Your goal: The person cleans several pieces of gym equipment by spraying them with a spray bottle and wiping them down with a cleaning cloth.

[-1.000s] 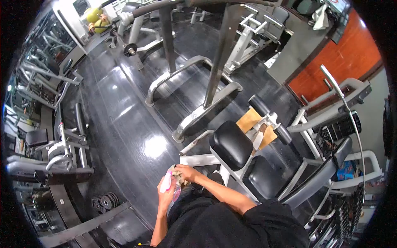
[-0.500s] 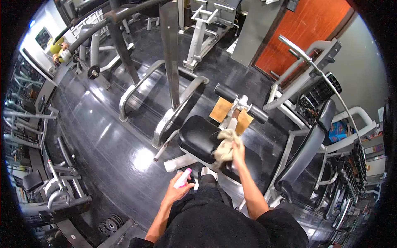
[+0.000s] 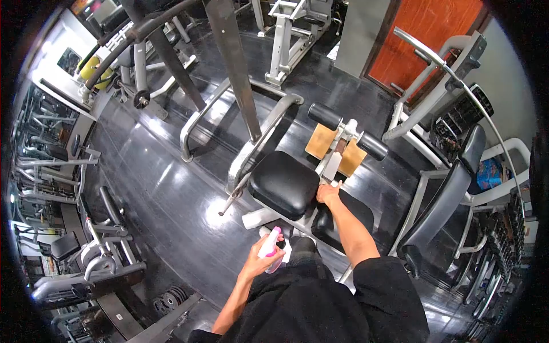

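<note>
My left hand is wrapped round a white and pink spray bottle, held low in front of my body. Farther forward, my right hand reaches between the two black pads of a bench machine, beside its light metal post. The fingers are bent and partly hidden, and the pale cloth does not show now. The left seat pad lies just left of this hand; the right pad is under the wrist and forearm.
Ahead stand foam rollers above tan panels. A grey steel frame rises at the upper left. A padded bench is on the right, weight plates at the lower left, an orange door behind.
My right hand has gone from above the pads down between them, and the cloth has dropped out of sight. The view has shifted, so the machines appear farther right. The spray bottle remains in my left hand.
</note>
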`<state>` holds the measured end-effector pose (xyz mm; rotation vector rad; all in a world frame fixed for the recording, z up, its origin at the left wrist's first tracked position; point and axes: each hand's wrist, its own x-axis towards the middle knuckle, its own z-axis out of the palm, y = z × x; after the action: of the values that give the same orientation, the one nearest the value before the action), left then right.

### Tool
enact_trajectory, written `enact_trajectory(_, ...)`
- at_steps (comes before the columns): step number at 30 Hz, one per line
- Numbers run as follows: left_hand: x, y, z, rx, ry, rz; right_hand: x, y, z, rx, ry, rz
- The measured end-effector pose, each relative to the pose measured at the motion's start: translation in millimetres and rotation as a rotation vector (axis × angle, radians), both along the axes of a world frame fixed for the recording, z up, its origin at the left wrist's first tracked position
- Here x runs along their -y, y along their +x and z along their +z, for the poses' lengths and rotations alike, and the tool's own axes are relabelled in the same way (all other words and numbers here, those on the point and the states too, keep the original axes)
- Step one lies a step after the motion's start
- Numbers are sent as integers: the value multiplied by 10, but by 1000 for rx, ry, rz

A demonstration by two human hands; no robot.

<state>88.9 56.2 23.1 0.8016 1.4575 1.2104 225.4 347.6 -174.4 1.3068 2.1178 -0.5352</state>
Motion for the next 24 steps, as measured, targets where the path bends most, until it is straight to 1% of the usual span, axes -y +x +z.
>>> enact_trajectory(2,24,39,-68,28,-6,6,7,55,-10,0,21,89)
enact_trajectory(3,13,54,-107,47,-11,17,9,51,27,53,1,174)
enact_trajectory(5,3,80,-178,14,-4,-3,20,73,107,-30,12,215)
enact_trajectory(6,-5,85,-197,-20,-1,-24,38,75,401,-83,-7,228)
enact_trajectory(7,-31,88,-157,-22,0,-24,4,63,385,-85,-6,228)
enact_trajectory(9,-106,118,-86,-68,-38,-40,-63,92,456,-86,-260,351)
enact_trajectory(10,-150,153,-112,-62,-33,-43,-96,161,556,-80,-255,348)
enact_trajectory(11,-193,182,-154,-99,36,-26,-82,191,920,-143,-312,315)
enact_trajectory(12,-226,186,-165,-140,104,-8,-74,187,1121,-211,-370,282)
enact_trajectory(13,-242,184,-167,-180,127,-42,-91,327,1029,-407,-339,308)
enact_trajectory(14,-258,177,-192,-178,128,-50,-57,403,1051,-406,-337,299)
enact_trajectory(15,-276,165,-240,-203,130,-84,-21,502,1116,-576,-429,84)
enact_trajectory(16,-314,167,-241,-225,134,-117,11,586,1293,-741,-511,-136)
enact_trajectory(17,-336,155,-232,-236,81,-154,30,694,1483,-702,-493,-251)
enact_trajectory(18,-354,161,-258,-229,82,-168,63,792,1469,-699,-487,-266)
enact_trajectory(20,-373,180,-344,-202,60,-190,226,1086,1370,-1010,-269,-560)
enact_trajectory(21,-387,191,-393,-236,72,-216,255,1269,1010,-1124,-240,-681)
enact_trajectory(22,-403,217,-391,-226,67,-238,365,1370,959,-1118,-232,-705)
enact_trajectory(24,-437,252,-387,-240,110,-261,589,1500,869,-1293,162,-955)
